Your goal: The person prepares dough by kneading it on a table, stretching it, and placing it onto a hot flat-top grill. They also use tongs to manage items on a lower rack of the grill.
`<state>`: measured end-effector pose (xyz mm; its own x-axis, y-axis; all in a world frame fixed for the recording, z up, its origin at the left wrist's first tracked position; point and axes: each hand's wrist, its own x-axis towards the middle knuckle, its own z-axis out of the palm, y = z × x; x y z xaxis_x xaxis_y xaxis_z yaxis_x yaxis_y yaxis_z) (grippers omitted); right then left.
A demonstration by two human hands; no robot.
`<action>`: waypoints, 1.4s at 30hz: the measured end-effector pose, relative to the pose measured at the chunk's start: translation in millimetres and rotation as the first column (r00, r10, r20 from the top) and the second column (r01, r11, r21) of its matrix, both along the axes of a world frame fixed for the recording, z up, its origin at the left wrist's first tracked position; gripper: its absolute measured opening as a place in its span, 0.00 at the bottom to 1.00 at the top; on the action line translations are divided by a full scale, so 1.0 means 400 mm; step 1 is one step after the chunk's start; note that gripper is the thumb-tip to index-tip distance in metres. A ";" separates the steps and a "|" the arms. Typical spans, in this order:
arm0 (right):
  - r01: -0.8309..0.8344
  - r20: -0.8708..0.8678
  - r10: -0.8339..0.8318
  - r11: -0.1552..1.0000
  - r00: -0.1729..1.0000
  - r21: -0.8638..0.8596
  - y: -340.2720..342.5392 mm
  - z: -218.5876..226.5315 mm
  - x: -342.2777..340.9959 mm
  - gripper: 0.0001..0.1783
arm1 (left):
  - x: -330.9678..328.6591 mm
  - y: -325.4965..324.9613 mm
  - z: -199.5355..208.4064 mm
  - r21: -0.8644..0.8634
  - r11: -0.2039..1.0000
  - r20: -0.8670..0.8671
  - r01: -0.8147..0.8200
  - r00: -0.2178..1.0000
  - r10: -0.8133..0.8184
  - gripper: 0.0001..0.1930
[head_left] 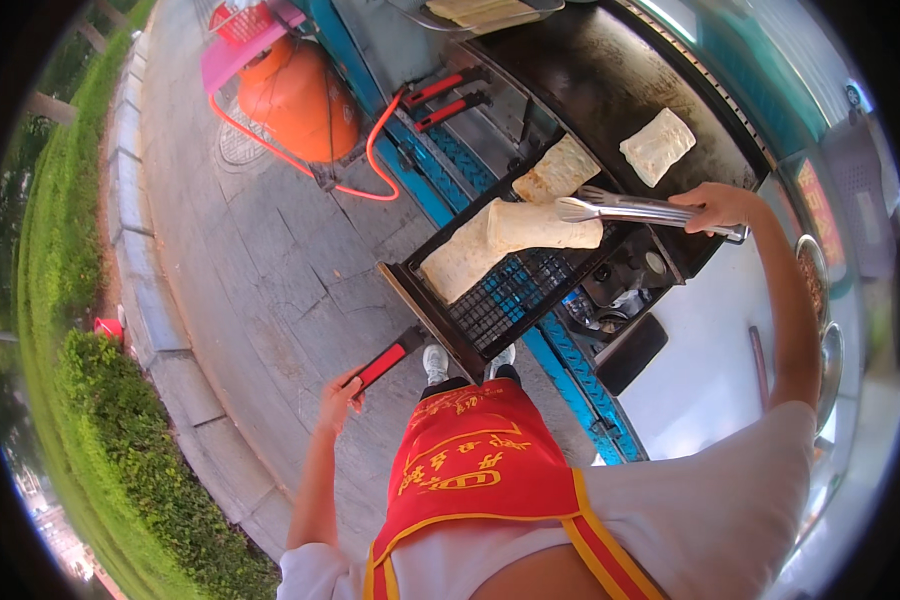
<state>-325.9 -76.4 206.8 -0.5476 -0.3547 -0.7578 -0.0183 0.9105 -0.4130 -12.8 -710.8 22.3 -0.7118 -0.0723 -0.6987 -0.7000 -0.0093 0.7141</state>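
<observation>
My left hand [340, 403] is closed round the red and black handle [383, 364] of a wire-rack drawer [482, 312], which is pulled out from under the griddle. My right hand [718, 208] grips metal tongs [640, 209], whose tips reach to the flatbreads over the drawer. One folded flatbread [545, 227] lies across another flatbread [460, 262] on the rack. A browned flatbread [558, 170] lies behind them, close to the griddle's edge. On the dark griddle [610, 85] rests a single pale flatbread [658, 147].
An orange gas cylinder [298, 100] with a red hose [380, 150] stands on the pavement at far left. Two more red handles [448, 98] stick out beside the griddle. A tray of flatbreads [490, 10] sits at the back. Metal bowls [828, 370] line the right side.
</observation>
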 end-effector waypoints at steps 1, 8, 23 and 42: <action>-0.094 -0.110 0.098 0.995 0.989 0.041 -0.002 0.019 0.000 0.36 | 0.000 0.002 0.000 -0.001 1.000 -0.005 0.004 1.000 -0.004 0.19; -0.489 -0.334 0.656 0.740 0.677 0.461 -0.293 0.115 0.074 0.43 | -0.001 0.011 -0.005 0.013 1.000 -0.036 0.015 0.999 -0.015 0.18; -0.560 -0.133 0.944 0.289 0.302 0.776 -0.470 0.074 0.105 0.12 | 0.003 0.017 -0.018 0.053 0.998 -0.134 0.033 0.991 -0.026 0.18; 0.022 -0.635 0.440 0.811 0.635 0.584 -0.387 0.150 0.335 0.28 | -0.041 -0.049 -0.026 0.105 0.949 -0.098 0.299 0.952 -0.289 0.16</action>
